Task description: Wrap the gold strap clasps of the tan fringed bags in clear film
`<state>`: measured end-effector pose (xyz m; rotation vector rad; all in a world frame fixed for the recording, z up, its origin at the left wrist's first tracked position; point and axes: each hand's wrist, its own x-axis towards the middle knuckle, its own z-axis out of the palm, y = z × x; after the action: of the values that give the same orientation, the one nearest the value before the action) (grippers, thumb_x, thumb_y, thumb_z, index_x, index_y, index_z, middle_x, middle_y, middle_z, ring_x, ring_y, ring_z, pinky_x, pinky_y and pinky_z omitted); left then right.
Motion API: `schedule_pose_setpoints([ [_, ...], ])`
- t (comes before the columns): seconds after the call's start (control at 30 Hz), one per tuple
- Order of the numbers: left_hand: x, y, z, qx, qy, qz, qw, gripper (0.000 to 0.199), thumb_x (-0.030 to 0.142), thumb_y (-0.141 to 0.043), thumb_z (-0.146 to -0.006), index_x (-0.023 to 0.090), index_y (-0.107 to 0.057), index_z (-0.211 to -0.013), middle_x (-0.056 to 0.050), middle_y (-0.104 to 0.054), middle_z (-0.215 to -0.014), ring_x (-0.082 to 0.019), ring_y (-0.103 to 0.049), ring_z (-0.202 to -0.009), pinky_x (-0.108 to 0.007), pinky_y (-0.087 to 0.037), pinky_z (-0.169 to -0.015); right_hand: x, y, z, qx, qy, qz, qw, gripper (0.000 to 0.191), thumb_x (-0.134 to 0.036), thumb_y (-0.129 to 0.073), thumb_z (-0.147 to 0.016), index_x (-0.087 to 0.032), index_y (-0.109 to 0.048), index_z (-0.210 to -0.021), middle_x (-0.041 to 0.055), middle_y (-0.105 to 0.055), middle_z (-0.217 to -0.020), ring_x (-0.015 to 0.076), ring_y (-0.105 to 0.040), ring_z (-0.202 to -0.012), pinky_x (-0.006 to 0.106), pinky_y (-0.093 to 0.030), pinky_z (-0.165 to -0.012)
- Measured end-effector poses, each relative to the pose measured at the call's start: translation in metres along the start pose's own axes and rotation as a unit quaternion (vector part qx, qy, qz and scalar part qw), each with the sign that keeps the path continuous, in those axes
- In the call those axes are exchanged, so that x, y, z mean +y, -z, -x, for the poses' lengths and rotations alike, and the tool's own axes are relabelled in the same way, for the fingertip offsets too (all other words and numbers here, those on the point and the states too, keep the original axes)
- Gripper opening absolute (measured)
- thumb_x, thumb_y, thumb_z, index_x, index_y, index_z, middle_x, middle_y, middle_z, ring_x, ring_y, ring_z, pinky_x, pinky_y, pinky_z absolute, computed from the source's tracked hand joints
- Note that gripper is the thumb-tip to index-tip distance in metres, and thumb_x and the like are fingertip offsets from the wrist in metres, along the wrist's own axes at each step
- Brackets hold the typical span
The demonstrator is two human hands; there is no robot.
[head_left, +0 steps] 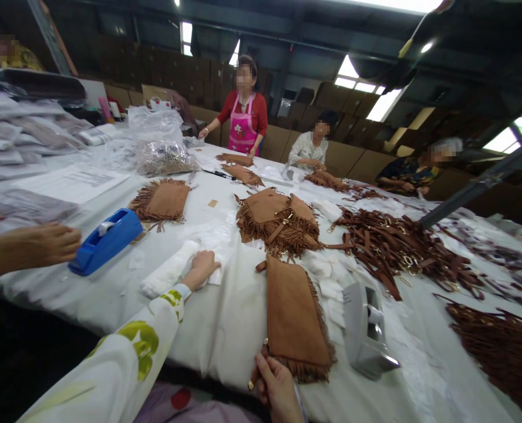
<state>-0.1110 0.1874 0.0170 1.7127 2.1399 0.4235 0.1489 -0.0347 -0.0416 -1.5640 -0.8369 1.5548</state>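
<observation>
Just left of centre, my left hand (pixel 202 267) is closed on the edge of a white sheet at the end of a soft white stack (pixel 168 273). My right hand (pixel 278 382), low in the picture, pinches a short brown strap (pixel 254 379) with a gold metal end. The strap hangs at the lower left corner of a flat brown fringed bag (pixel 291 311), which lies on the white-covered table (pixel 236 311). A grey tape dispenser (pixel 366 329) stands right of this bag. White paper pieces (pixel 329 282) lie beside the bag's fringe.
A co-worker's hand (pixel 44 249) is beside a blue tape dispenser (pixel 106 238) at left. More fringed bags (pixel 273 217) lie ahead, with a heap of brown straps (pixel 401 247) to the right. Several people work across the table. A slanted metal post (pixel 481 182) rises at right.
</observation>
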Motion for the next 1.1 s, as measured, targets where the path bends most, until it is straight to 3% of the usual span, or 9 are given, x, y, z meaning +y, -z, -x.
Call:
schedule_pose_setpoints([
  [0.13,-0.004,-0.005,-0.002,-0.006,0.003,0.016,1.000,0.016,0.020,-0.056,-0.076,0.012,-0.067,-0.085,-0.014,-0.069,-0.085,-0.023,-0.062,-0.087,-0.028,-0.043,-0.073,-0.002,0.001,-0.002,0.004,-0.006,0.008,1.000,0.059,-0.074,-0.067,-0.053,-0.017,-0.052,-0.057,-0.0044,-0.044,-0.039,0.0039,-0.026,-0.030,0.019,-0.014,-0.030],
  [0.33,-0.010,0.011,0.005,0.016,-0.008,0.079,0.997,0.025,0.022,-0.042,-0.085,0.015,-0.066,-0.090,-0.012,-0.069,-0.094,-0.020,-0.061,-0.091,-0.026,-0.041,-0.075,-0.039,0.008,-0.007,0.040,0.041,0.027,0.998,0.056,-0.069,-0.070,-0.053,-0.015,-0.054,-0.055,-0.0067,-0.038,-0.036,0.0036,-0.026,-0.032,0.018,-0.015,-0.034],
  [0.43,-0.010,0.025,0.016,0.018,-0.027,0.128,0.991,0.027,0.025,-0.042,-0.084,0.015,-0.067,-0.087,-0.011,-0.069,-0.095,-0.020,-0.060,-0.091,-0.027,-0.041,-0.077,-0.062,0.011,-0.008,0.027,0.026,-0.060,0.998,0.051,-0.060,-0.078,-0.052,-0.014,-0.058,-0.060,-0.0052,-0.044,-0.043,0.0034,-0.030,-0.035,0.017,-0.015,-0.035],
  [0.53,-0.002,0.030,0.041,-0.025,-0.051,0.195,0.979,0.029,0.030,-0.044,-0.082,0.013,-0.067,-0.085,-0.008,-0.070,-0.085,-0.016,-0.061,-0.076,-0.025,-0.042,-0.069,-0.074,0.009,-0.005,-0.008,-0.019,-0.174,0.985,0.046,-0.048,-0.085,-0.050,-0.014,-0.064,-0.071,-0.0022,-0.055,-0.056,0.0051,-0.041,-0.043,0.015,-0.023,-0.036],
  [0.7,0.029,0.003,0.107,-0.159,-0.110,0.281,0.940,0.030,0.036,-0.051,-0.076,0.012,-0.069,-0.078,-0.004,-0.069,-0.070,-0.013,-0.058,-0.059,-0.022,-0.040,-0.056,-0.074,0.001,0.006,-0.018,-0.012,-0.242,0.970,0.041,-0.041,-0.088,-0.050,-0.016,-0.069,-0.076,0.0018,-0.064,-0.072,0.0106,-0.055,-0.061,0.019,-0.044,-0.052],
  [0.83,0.053,-0.019,0.150,-0.180,-0.160,0.263,0.934,0.022,0.031,-0.054,-0.072,0.014,-0.068,-0.070,-0.003,-0.067,-0.065,-0.014,-0.057,-0.062,-0.023,-0.038,-0.060,-0.071,-0.006,0.017,-0.015,-0.010,-0.225,0.974,0.043,-0.040,-0.088,-0.051,-0.015,-0.072,-0.082,0.0060,-0.068,-0.087,0.0153,-0.059,-0.078,0.021,-0.047,-0.065],
  [0.93,0.062,-0.030,0.167,-0.204,-0.191,0.247,0.928,0.021,0.029,-0.052,-0.073,0.015,-0.068,-0.072,-0.002,-0.067,-0.067,-0.014,-0.056,-0.063,-0.024,-0.037,-0.060,-0.065,-0.009,0.018,-0.031,-0.001,-0.193,0.981,0.040,-0.042,-0.085,-0.055,-0.013,-0.072,-0.079,0.0056,-0.068,-0.077,0.0157,-0.059,-0.072,0.023,-0.046,-0.065],
  [1.1,0.060,-0.043,0.177,-0.234,-0.174,0.260,0.920,0.031,0.035,-0.044,-0.080,0.014,-0.066,-0.077,-0.001,-0.061,-0.065,-0.013,-0.052,-0.062,-0.023,-0.034,-0.059,-0.050,-0.008,0.009,-0.009,0.029,-0.131,0.991,0.044,-0.051,-0.082,-0.054,-0.012,-0.072,-0.071,0.0050,-0.067,-0.068,0.0147,-0.056,-0.061,0.022,-0.042,-0.057],
])
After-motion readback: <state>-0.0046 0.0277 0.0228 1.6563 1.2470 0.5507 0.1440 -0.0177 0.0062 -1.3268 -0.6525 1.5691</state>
